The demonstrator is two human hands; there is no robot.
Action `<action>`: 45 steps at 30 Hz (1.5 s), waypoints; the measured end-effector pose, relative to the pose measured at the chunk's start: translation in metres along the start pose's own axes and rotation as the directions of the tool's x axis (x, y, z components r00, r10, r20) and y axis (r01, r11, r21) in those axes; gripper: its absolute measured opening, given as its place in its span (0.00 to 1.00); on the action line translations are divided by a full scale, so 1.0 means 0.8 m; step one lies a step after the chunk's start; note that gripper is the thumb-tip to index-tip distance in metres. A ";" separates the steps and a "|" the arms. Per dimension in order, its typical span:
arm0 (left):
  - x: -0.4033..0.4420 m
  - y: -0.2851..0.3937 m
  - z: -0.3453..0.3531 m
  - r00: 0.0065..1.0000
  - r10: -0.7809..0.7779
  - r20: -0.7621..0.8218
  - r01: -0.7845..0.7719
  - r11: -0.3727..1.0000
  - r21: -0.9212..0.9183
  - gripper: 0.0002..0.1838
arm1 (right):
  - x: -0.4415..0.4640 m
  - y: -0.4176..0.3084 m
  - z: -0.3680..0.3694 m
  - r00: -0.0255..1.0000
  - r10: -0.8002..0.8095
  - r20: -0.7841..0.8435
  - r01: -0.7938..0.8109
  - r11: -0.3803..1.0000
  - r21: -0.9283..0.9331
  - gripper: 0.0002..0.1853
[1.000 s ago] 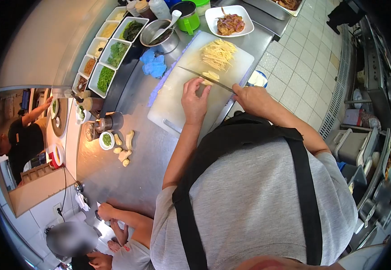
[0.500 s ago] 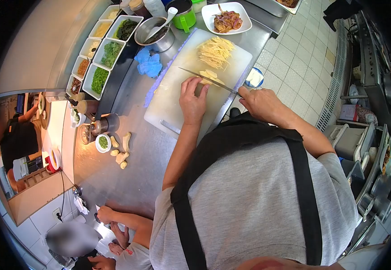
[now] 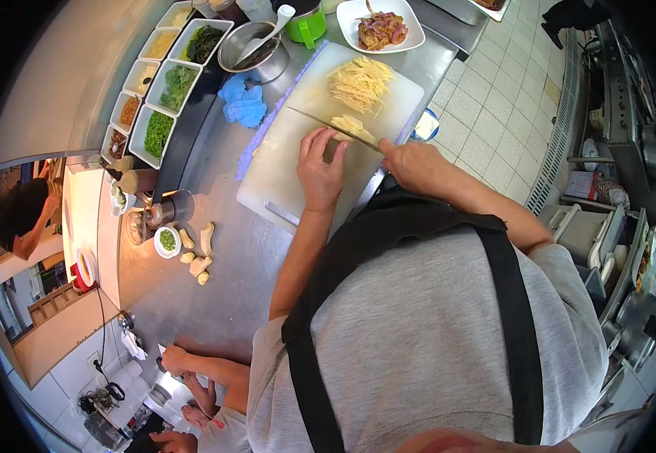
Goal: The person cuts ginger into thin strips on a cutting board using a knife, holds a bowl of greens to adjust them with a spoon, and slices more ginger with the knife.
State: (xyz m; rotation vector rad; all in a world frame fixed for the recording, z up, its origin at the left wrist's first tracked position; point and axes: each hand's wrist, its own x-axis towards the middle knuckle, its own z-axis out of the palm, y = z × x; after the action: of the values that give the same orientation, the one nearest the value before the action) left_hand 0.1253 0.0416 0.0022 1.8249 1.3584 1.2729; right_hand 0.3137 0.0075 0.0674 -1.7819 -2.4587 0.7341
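My right hand (image 3: pixel 417 167) grips the handle of a kitchen knife (image 3: pixel 314 118), whose long blade lies slantwise over the white cutting board (image 3: pixel 279 162). Under and beside the blade are pale yellow ginger slices (image 3: pixel 356 126). My left hand (image 3: pixel 320 170) has its fingers bent, with the tips pressed on the near end of the slices, close against the blade. Farther up the board sits a heap of thin ginger strips (image 3: pixel 360 83). The blade hides part of the slices.
Whole ginger pieces (image 3: pixel 200 264) and a cup of chopped greens (image 3: pixel 167 241) lie on the steel counter. A blue cloth (image 3: pixel 243 104), a metal pot (image 3: pixel 267 66) and a plate of food (image 3: pixel 382 29) surround the board. A co-worker's hand (image 3: pixel 175 359) shows lower left.
My right hand and the knife have shifted slightly left, the handle sitting lower. My left hand stays at the slices. In the opening at left, another person has bent over.
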 end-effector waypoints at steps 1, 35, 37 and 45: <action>0.000 -0.001 0.000 1.000 -0.003 0.000 0.003 1.000 -0.004 0.13 | 0.000 0.000 0.001 1.000 -0.006 -0.014 0.006 1.000 0.002 0.10; 0.000 0.002 -0.001 1.000 0.007 -0.001 -0.007 1.000 0.010 0.13 | -0.029 0.007 0.000 0.998 0.047 0.049 -0.046 0.999 -0.020 0.12; 0.000 0.001 -0.001 1.000 0.007 -0.003 -0.007 1.000 -0.001 0.13 | -0.022 0.012 0.013 0.999 0.036 0.013 -0.036 0.999 -0.011 0.12; -0.002 0.002 0.000 0.999 0.020 -0.033 -0.020 1.000 -0.003 0.13 | -0.048 -0.001 -0.018 0.999 -0.001 -0.047 -0.001 0.999 -0.042 0.11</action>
State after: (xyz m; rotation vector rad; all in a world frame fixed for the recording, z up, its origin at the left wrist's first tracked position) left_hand 0.1260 0.0393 0.0026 1.8274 1.3576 1.3202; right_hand 0.3304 -0.0221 0.0907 -1.7916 -2.4624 0.6379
